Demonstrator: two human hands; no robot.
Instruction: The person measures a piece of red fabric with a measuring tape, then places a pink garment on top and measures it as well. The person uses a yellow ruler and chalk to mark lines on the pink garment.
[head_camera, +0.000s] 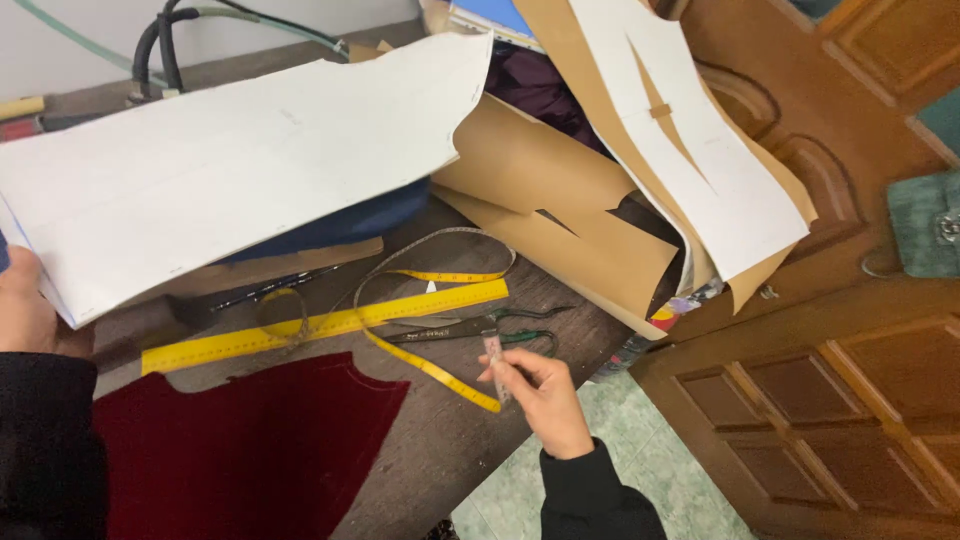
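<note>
Dark table (450, 450) carries uncut maroon velvet (250, 450) at 7 o'clock; right hand (545, 395) pinches a small clear ruler (493, 362), left hand (25, 305) grips the white paper pattern (230, 160), not yet laid on.

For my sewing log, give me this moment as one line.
left hand: holds white paper pattern | right hand: pinches small clear stick | nearby: yellow ruler, scissors, red fabric

Even, soft indoor light, moderately bright. Large white paper pattern sheet (230, 160) reads brightest, near washed out, without hard glare. Soft shadow beneath it on the dark wooden desk (450, 440). Brown wooden door (850, 380) glows warm orange. Slight softness overall; near black sleeves lack detail.
</note>
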